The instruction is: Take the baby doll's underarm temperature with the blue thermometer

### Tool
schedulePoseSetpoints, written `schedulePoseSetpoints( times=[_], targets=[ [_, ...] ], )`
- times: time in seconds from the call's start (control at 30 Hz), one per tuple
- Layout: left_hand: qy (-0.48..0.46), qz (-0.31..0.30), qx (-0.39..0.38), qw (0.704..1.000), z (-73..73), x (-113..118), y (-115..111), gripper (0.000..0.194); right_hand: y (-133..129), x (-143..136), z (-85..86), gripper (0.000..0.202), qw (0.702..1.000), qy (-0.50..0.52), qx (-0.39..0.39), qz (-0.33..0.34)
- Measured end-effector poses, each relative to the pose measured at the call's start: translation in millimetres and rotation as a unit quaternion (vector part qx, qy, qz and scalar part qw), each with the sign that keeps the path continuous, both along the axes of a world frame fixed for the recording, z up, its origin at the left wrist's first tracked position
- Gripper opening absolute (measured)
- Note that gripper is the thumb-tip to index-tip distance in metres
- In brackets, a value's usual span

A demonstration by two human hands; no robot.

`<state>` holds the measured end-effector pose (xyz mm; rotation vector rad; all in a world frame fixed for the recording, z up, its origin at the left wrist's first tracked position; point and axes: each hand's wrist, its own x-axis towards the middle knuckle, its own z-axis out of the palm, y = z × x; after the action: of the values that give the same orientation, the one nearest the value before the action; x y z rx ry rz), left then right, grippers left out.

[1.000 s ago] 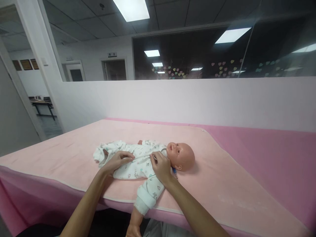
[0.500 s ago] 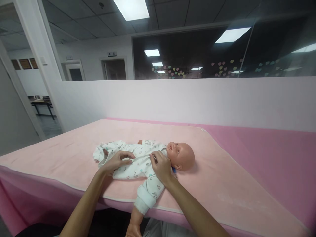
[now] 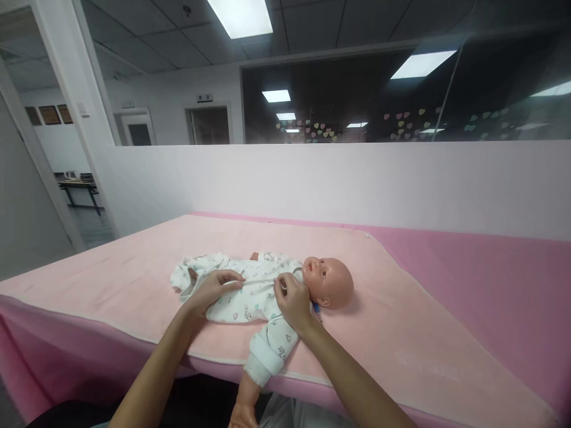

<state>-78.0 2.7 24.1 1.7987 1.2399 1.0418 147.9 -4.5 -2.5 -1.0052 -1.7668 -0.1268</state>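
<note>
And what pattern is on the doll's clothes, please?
Small scattered prints on white clothes, best in the head view.

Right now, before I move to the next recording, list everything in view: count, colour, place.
Doll: one, tan, on its back
Printed outfit: one, white, on the doll
Pale cloth: one, light pink, under the doll
Cover: one, deeper pink, beneath the pale cloth
Low wall: one, white, behind the cover
Window: one, dark, above the low wall
Heart stickers: several, mixed colours, on the glass
Light panels: several, white, overhead and in the glass
Plaques: three, brown, far left
Side table: one, dark-legged, far left; items on it too small to tell
Left hand: one, bare, at the outfit's front
Right hand: one, bare, pinching the outfit near the neck
</note>
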Motion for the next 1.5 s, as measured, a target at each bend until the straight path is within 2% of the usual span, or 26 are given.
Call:
schedulePoseSetpoints(
  times=[0.13, 0.27, 0.37, 0.47, 0.57, 0.63, 0.73, 0.83, 0.93, 1.0, 1.07, 1.13, 1.2, 1.27, 1.33, 1.4, 1.5],
  targets=[
    [-0.012, 0.021, 0.015, 1.000, -4.6, 3, 5, 0.023, -1, 0, -0.3, 0.018, 1.000, -0.024, -0.017, -0.009],
    [-0.065, 0.089, 0.027, 0.993, -5.0, -4, 13, 0.020, -5, 2, 8.5, 0.018, 0.989, -0.117, -0.074, -0.048],
    [-0.089, 0.148, 0.057, 0.983, 7.3, -21, 11, 0.023, -12, 8, 20.5, 0.017, 0.976, -0.174, -0.122, -0.050],
    [-0.063, 0.173, 0.071, 0.980, 26.7, -40, 0, 0.024, -29, 19, 27.6, 0.021, 0.974, -0.167, -0.146, -0.037],
    [-0.038, 0.187, 0.069, 0.979, 39.6, -47, -8, 0.023, -55, 36, 20.9, 0.031, 0.983, -0.145, -0.111, -0.013],
    [-0.039, 0.184, 0.082, 0.979, 40.3, -44, -5, 0.024, -73, 52, 9.3, 0.033, 0.989, -0.131, -0.070, -0.014],
    [-0.040, 0.172, 0.118, 0.977, 32.8, -24, 10, 0.031, -93, 78, -10.7, 0.029, 0.990, -0.112, -0.027, -0.086],
    [-0.028, 0.124, 0.131, 0.983, 24.9, 9, 27, 0.042, -101, 99, -24.7, 0.020, 0.982, -0.121, -0.008, -0.144],
    [0.004, 0.043, 0.136, 0.990, 24.1, 51, 38, 0.043, -102, 108, -31.9, 0.014, 0.977, -0.138, -0.044, -0.153],
    [0.064, -0.027, 0.138, 0.988, 26.5, 76, 41, 0.041, -100, 108, -35.2, 0.015, 0.974, -0.146, -0.070, -0.161],
    [0.129, -0.102, 0.133, 0.977, 27.9, 96, 44, 0.038, -99, 106, -37.9, 0.019, 0.968, -0.154, -0.073, -0.185],
    [0.158, -0.144, 0.125, 0.969, 25.8, 107, 47, 0.033, -102, 106, -38.7, 0.025, 0.960, -0.163, -0.049, -0.220],
    [0.123, -0.130, 0.116, 0.977, 19.5, 109, 51, 0.032, -109, 107, -34.9, 0.029, 0.951, -0.179, -0.008, -0.250],
    [0.035, -0.071, 0.103, 0.992, 10.6, 106, 57, 0.036, -120, 111, -24.5, 0.031, 0.944, -0.201, 0.038, -0.258],
    [-0.053, -0.010, 0.085, 0.995, 2.1, 100, 62, 0.041, -134, 114, -7.6, 0.029, 0.944, -0.209, 0.085, -0.239],
    [-0.101, 0.024, 0.062, 0.993, -3.8, 96, 67, 0.044, -145, 114, 13.7, 0.024, 0.955, -0.170, 0.120, -0.212],
    [-0.132, 0.034, 0.027, 0.990, -7.2, 94, 70, 0.048, -147, 104, 45.6, 0.015, 0.976, -0.053, 0.107, -0.184]
  ],
)
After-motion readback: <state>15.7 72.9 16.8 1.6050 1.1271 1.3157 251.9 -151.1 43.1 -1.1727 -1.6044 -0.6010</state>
